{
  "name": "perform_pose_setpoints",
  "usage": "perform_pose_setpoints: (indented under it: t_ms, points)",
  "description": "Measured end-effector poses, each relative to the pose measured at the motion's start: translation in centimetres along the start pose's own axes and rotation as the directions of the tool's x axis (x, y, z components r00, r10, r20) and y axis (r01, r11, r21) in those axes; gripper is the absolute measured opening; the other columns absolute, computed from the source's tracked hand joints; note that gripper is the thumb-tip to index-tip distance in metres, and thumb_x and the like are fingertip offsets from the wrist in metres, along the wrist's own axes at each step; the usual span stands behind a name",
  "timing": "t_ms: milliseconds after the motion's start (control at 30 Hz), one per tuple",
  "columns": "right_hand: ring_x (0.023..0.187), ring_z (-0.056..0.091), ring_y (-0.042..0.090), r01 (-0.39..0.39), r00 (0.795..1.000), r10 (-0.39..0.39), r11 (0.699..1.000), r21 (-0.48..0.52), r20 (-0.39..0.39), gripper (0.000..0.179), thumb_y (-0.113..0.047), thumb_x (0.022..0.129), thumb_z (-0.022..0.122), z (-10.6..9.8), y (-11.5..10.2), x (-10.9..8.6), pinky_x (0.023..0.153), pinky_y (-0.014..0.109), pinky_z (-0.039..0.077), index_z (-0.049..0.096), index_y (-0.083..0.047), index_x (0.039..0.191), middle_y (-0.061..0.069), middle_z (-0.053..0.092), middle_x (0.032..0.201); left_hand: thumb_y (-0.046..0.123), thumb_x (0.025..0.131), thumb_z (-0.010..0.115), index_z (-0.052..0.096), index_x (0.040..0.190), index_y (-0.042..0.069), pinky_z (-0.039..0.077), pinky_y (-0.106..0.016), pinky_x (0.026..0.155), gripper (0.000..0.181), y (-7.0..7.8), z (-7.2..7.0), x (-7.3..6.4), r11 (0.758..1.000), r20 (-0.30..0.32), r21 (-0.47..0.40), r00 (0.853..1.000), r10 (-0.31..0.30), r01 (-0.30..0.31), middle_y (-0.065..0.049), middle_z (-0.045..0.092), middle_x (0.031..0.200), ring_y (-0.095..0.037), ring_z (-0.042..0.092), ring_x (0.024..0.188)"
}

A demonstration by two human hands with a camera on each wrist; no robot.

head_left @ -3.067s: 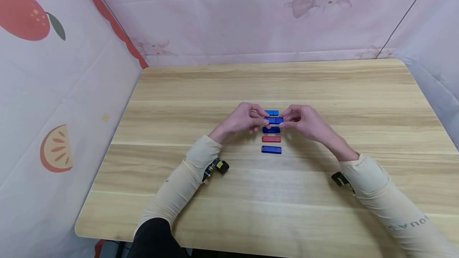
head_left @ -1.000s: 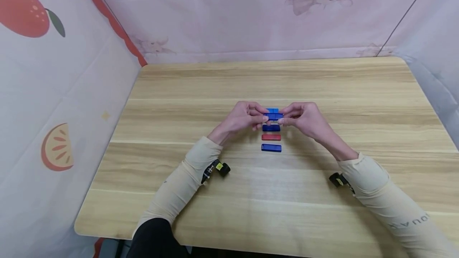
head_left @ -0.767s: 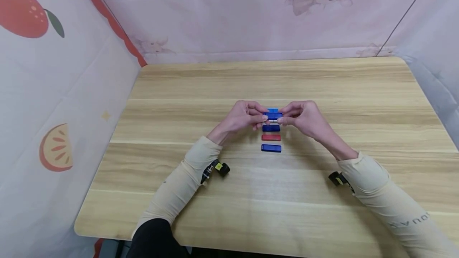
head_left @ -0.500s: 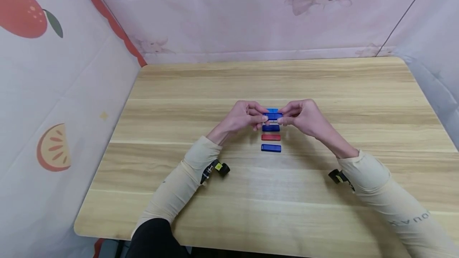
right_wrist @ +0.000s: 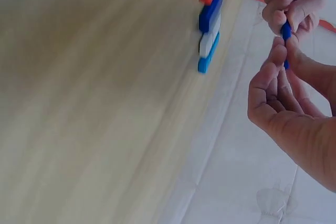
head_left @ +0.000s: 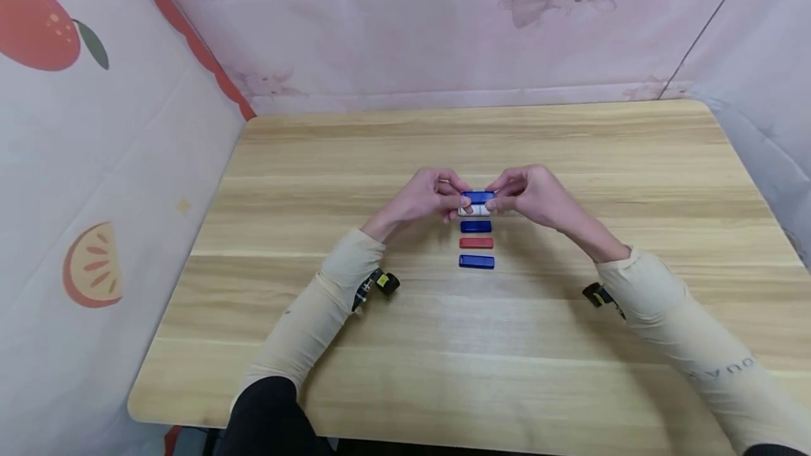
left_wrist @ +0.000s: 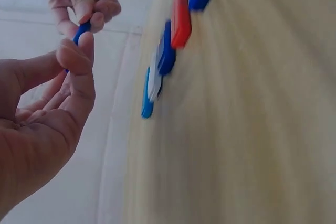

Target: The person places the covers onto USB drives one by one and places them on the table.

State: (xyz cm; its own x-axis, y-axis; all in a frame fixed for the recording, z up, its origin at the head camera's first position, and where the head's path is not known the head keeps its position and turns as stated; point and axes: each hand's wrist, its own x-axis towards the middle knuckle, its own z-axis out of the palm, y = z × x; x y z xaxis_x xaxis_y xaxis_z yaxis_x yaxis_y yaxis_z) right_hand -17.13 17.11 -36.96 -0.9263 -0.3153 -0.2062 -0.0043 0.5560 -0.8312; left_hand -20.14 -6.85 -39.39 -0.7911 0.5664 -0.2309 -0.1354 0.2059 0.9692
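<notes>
Both hands hold one small, flat blue bar [head_left: 478,197] raised above the table. My left hand [head_left: 437,192] pinches its left end between thumb and fingers, and my right hand [head_left: 529,192] pinches its right end. Fingertips cover much of the bar in the wrist views. Below it lies a column of similar bars on the table: a white one [head_left: 476,210], a dark blue one [head_left: 475,226], a red one [head_left: 476,243] and another blue one [head_left: 476,261]. A light blue bar [left_wrist: 147,98] lies beyond the white one in the left wrist view; the head view hides it.
The wooden table [head_left: 355,146] spreads around the bars. A pink patterned cloth [head_left: 405,34] hangs behind its far edge, and a white cloth with fruit prints [head_left: 146,132] hangs on the left. Wrist cameras [head_left: 388,283] sit under both forearms.
Both hands have moved up and away in the head view with the blue bar. More of the white bar shows now, and the light blue one is covered. The bars on the table look unmoved.
</notes>
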Motion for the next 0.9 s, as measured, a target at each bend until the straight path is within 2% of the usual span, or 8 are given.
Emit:
perform_pose_setpoints:
  t_ms: [200,300,400,500,600,700,900]
  points:
    - [0.090,0.078,0.027,-0.028,0.999,0.028,0.999,-0.030,0.016,0.030,-0.022,0.093,0.083,-0.5,0.4,1.4,0.081,0.038,0.060,0.076,-0.004,0.116,0.015,0.082,0.103,0.007,0.099,0.073,0.067,0.119,0.000,0.058,-0.029,0.068,0.021,0.2,-0.4,1.0,0.990,-0.019,0.138,1.000,-0.006,0.008,-0.018,0.079,0.102,-0.028,0.071,0.080]
    - [0.092,0.078,0.028,-0.038,0.999,0.038,0.999,-0.038,0.012,0.029,-0.023,0.095,0.081,-0.7,0.4,2.0,0.085,0.040,0.061,0.076,-0.005,0.117,0.015,0.082,0.106,0.008,0.098,0.074,0.067,0.119,0.001,0.059,-0.036,0.073,0.023,0.3,-0.5,1.7,0.982,-0.033,0.191,0.999,0.017,-0.011,-0.020,0.078,0.101,-0.036,0.072,0.085]
    - [0.095,0.079,0.028,-0.040,0.999,0.041,0.998,-0.048,0.011,0.028,-0.022,0.096,0.079,-0.9,0.3,2.4,0.087,0.042,0.062,0.075,-0.005,0.118,0.018,0.081,0.110,0.010,0.099,0.074,0.067,0.119,0.002,0.058,-0.044,0.074,0.023,0.3,-0.6,2.2,0.971,-0.041,0.239,0.998,0.037,-0.026,-0.021,0.078,0.101,-0.042,0.070,0.083]
    - [0.097,0.079,0.029,-0.041,0.999,0.043,0.998,-0.053,0.026,0.027,-0.019,0.098,0.078,-1.1,0.4,2.8,0.087,0.042,0.063,0.075,-0.004,0.119,0.020,0.080,0.112,0.012,0.100,0.074,0.067,0.119,0.002,0.058,-0.042,0.074,0.023,0.4,-0.8,2.7,0.960,-0.044,0.278,0.999,0.031,-0.017,-0.019,0.079,0.102,-0.039,0.072,0.084]
    - [0.100,0.078,0.030,-0.038,0.998,0.040,0.998,-0.053,0.044,0.028,-0.017,0.099,0.076,-1.2,0.6,3.4,0.088,0.041,0.063,0.073,-0.002,0.123,0.022,0.079,0.115,0.013,0.099,0.075,0.069,0.119,0.003,0.059,-0.035,0.074,0.023,0.3,-1.0,3.1,0.948,-0.063,0.318,0.998,0.021,0.000,-0.015,0.078,0.101,-0.032,0.073,0.086]
    - [0.101,0.078,0.031,-0.041,0.998,0.043,0.998,-0.055,0.042,0.030,-0.014,0.100,0.074,-1.1,0.7,4.0,0.088,0.041,0.063,0.071,0.000,0.126,0.023,0.078,0.118,0.015,0.098,0.076,0.071,0.118,0.004,0.055,-0.029,0.072,0.023,0.4,-1.3,3.4,0.924,-0.095,0.383,0.995,0.039,0.000,-0.011,0.075,0.100,-0.025,0.070,0.086]
    - [0.093,0.079,0.030,-0.049,0.999,0.051,0.997,-0.060,0.018,0.029,-0.010,0.100,0.073,-0.8,1.1,5.4,0.080,0.035,0.064,0.069,0.004,0.125,0.027,0.077,0.118,0.020,0.098,0.077,0.075,0.114,0.007,0.049,-0.024,0.069,0.020,0.3,-1.5,4.4,0.843,-0.130,0.538,0.987,0.094,-0.009,-0.006,0.069,0.099,-0.016,0.060,0.083]
